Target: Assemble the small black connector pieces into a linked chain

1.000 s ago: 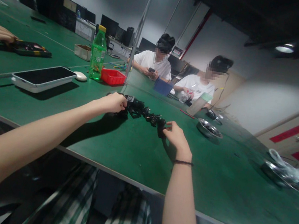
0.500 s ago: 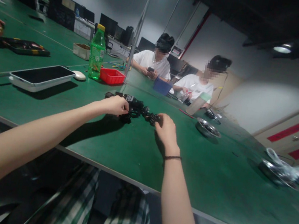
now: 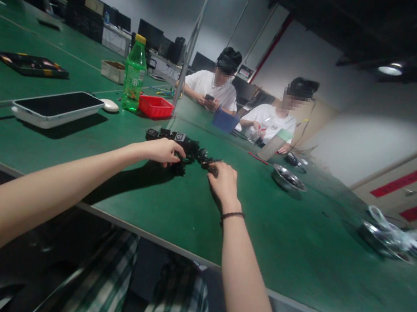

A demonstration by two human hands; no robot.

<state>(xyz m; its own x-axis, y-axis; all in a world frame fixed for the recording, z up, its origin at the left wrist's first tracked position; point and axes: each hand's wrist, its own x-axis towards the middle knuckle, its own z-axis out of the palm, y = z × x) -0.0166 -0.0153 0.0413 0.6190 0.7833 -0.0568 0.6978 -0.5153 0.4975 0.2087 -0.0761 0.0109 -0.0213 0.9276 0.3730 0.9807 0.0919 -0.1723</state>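
Note:
A cluster of small black parts lies on the green table in front of me. Blocky black pieces sit at its left end. My left hand reaches over the near side, thumb and fingers closed on a small black part. At the cluster's right end, my right hand has its fingers curled down onto the dark pieces, and its fingertips are partly hidden. The exact kind of these parts cannot be made out.
A red tray, green bottle, white mouse and white-edged device stand left. On the right are a metal bowl and a second bowl with clear plastic. Two people sit across the table.
My right hand has shifted left and slightly down, further over the black parts. My left hand has moved a little right. At far left, another person's hand has drawn mostly out of view.

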